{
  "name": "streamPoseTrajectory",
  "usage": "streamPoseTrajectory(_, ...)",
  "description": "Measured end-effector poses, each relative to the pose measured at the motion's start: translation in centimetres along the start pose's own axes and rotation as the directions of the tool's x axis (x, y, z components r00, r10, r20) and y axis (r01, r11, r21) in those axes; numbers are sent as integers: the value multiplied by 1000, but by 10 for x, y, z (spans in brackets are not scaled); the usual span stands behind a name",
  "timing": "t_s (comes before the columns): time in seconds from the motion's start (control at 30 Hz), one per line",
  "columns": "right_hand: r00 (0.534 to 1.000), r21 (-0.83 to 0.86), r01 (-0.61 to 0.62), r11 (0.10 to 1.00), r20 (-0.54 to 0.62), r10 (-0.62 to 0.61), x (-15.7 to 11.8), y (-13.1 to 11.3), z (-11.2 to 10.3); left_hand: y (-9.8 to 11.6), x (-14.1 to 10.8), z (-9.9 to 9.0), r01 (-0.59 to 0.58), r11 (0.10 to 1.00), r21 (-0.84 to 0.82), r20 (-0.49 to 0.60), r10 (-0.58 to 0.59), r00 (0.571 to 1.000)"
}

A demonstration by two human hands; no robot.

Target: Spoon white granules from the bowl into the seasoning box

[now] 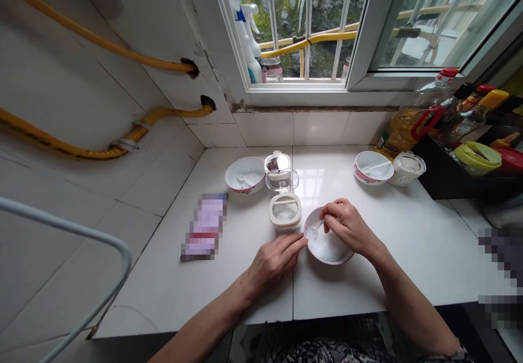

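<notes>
fingers (332,211) of the right hand (351,229) curl in a tight pinch around the handle of a small white spoon (314,228), its tip down among white grains (329,247) in a pink-rimmed bowl (327,264) at the front of the white tiled counter (368,292). the left hand (272,262) lies loosely open just left of that bowl, its fingertips (302,241) touching the rim and holding nothing. behind the bowl stands an open plastic box (285,210), with a small lidded box (278,169) just beyond it. further back from the bowl, to the left, a second bowl (245,191) holds a spoon (245,180); to the right, a third bowl (370,182) holds another spoon (378,165). so far, the grains lie in the front bowl and the open box stands unshut. the fingers hide much of the spoon, so its load cannot be told, nor can the grains be identified, and the open box's contents are hard to make out.
</notes>
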State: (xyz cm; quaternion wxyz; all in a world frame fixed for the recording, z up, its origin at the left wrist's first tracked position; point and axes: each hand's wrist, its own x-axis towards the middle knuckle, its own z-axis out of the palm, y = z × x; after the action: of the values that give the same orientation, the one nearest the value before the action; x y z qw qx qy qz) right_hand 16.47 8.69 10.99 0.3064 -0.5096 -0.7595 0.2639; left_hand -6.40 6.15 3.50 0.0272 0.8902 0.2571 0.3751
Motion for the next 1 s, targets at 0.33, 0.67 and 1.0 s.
streamPoseTrajectory(0.33, 976, 290, -194, 937, -42, 215, 1, 1, -16, 0, 0, 0, 0, 1000, -11, 1, 0, 1000)
streamPoseTrajectory(0.67, 947, 283, -291, 914, -52, 318, 3, 5, -14, 1, 2, 0, -8, 1000, 6, -13, 9, 1000)
streamPoseTrajectory(1.0, 923, 397, -332, 856, -49, 381, 6, 8, -15, 1, 2, 1, -6, 1000, -6, -19, 6, 1000)
